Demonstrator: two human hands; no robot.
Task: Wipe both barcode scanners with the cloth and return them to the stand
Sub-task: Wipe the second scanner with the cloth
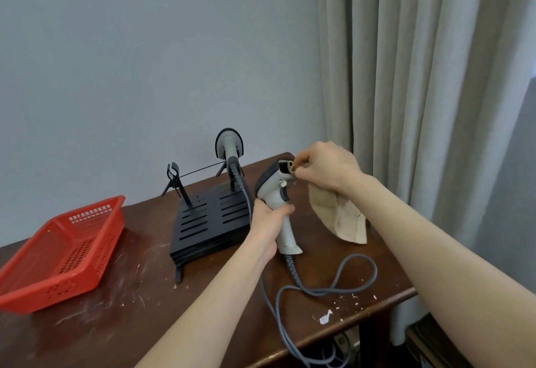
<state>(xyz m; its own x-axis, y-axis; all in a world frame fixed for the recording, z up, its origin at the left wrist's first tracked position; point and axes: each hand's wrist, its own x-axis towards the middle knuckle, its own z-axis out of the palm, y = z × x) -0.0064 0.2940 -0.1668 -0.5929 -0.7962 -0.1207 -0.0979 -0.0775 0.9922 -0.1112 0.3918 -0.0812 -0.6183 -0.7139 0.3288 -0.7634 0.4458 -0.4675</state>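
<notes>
My left hand [268, 222] grips the handle of a white and grey barcode scanner [277, 190], held upright above the table. My right hand [324, 169] pinches a beige cloth [339, 214] against the scanner's head by its window; the rest of the cloth hangs down below the hand. A second grey scanner [229, 144] sits head-up on the right holder of the black stand [208, 222]. The stand's left holder [175, 177] holds nothing.
A red plastic basket [62, 251] stands at the left on the dark wooden table [116, 324]. Grey scanner cables [324, 289] loop over the table's front right and drop off its edge. A beige curtain [420, 77] hangs at the right behind the table.
</notes>
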